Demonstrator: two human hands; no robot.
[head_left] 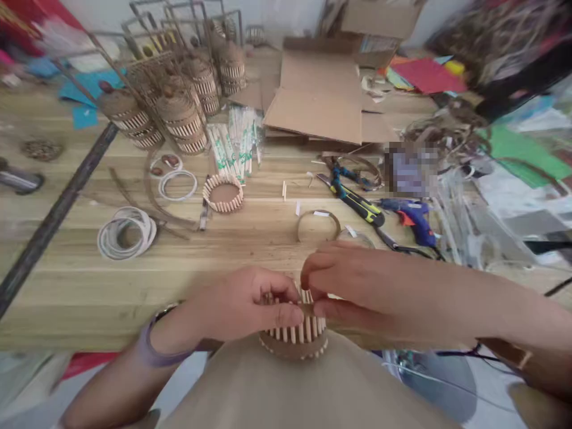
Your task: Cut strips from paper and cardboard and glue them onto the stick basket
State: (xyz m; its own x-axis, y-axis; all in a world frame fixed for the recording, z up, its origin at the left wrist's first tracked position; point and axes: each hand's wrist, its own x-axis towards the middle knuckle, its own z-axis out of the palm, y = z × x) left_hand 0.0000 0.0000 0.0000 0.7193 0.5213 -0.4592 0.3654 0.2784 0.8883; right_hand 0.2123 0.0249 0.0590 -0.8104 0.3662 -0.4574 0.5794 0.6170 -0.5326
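A small round cage of pale wooden sticks on a brown cardboard base (295, 342) sits low in the middle, over my lap. My left hand (241, 307) is closed around its left side, thumb across the sticks. From the right, my right hand (353, 286) pinches the upper rim of the sticks with its fingertips. Both hands touch the same piece.
On the wooden table (67, 286) lie a similar stick ring (223, 193), white wire hoops (126, 232), wrapped chopsticks (235, 143), finished cages (179, 116), a cardboard ring (317, 223), pliers (355, 199), a blue glue gun (413, 217) and flat cardboard (317, 95).
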